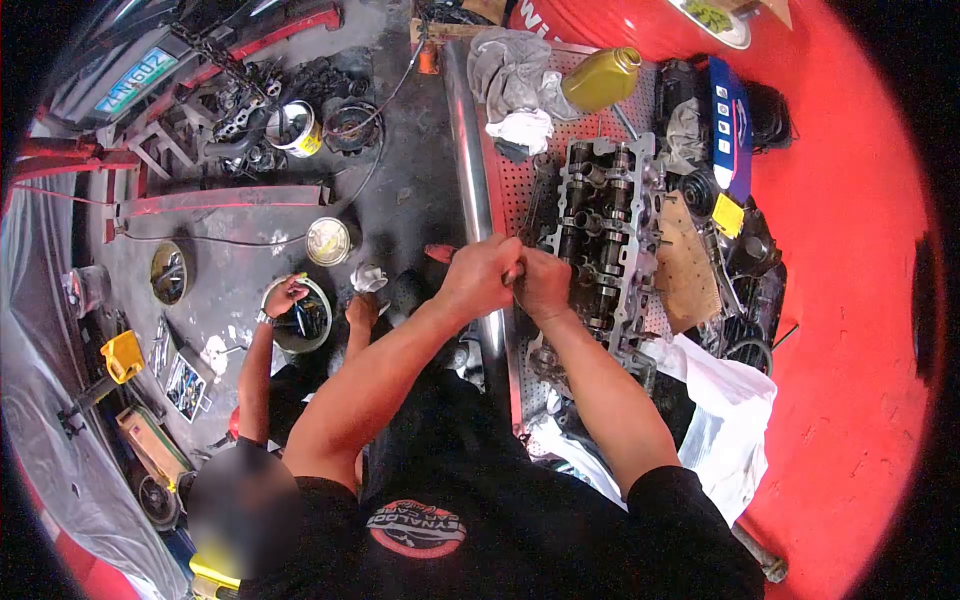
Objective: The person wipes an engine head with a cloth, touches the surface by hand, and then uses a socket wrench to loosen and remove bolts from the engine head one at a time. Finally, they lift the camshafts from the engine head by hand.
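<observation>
My left hand [483, 275] and my right hand [543, 284] are closed and pressed together above the bench's front edge. Between them shows a small dark end of something whose kind I cannot make out. Just to the right of my hands lies an engine cylinder head [602, 225] with its camshafts uncovered. My right forearm passes in front of its lower left part. Beneath my hands runs the shiny metal tube [470, 165] along the edge of the perforated bench top [505, 190].
A co-worker's hand [288, 294] is over a tool bucket [322, 338] at left. On the bench are a yellow-green oil bottle [602, 80], grey rags [508, 75], cardboard [688, 265] and a white sheet [725, 420]. A lidded pail [328, 242] stands on the floor.
</observation>
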A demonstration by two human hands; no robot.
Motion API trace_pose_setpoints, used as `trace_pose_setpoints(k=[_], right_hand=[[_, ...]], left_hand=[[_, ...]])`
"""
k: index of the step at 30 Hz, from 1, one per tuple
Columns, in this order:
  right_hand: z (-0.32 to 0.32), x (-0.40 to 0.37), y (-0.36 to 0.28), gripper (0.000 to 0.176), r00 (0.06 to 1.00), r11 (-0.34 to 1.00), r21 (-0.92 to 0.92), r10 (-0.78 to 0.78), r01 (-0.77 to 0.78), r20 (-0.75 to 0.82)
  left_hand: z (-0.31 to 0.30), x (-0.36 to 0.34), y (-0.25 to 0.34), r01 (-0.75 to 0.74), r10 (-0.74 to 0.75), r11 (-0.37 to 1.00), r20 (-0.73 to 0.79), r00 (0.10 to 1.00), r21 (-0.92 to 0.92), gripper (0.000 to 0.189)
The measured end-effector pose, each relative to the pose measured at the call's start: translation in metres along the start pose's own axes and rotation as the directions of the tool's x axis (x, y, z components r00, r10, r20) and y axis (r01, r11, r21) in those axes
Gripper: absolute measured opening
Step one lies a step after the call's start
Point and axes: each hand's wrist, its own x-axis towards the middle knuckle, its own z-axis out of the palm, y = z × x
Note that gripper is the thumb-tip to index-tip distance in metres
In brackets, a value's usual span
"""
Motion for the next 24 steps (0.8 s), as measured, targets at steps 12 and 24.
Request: trace_pose_setpoints(k=[12,24], right_hand=[[0.012,0.005,-0.005,0.017,0.982,0.989,0.1,-0.123,0.11,0.143],[-0.022,0.004,-0.023,0.022,0.955,0.959,-0.107,-0.244,0.264,0.166]], left_hand=[[0.006,-0.025,0.002,0.503,-0.531,0.822,-0.039,0.847,-0.269,0.012],[0.01,-0.036,0.011,0.447,-0.497,0.843,-0.117,0.86,-0.298,0.018]])
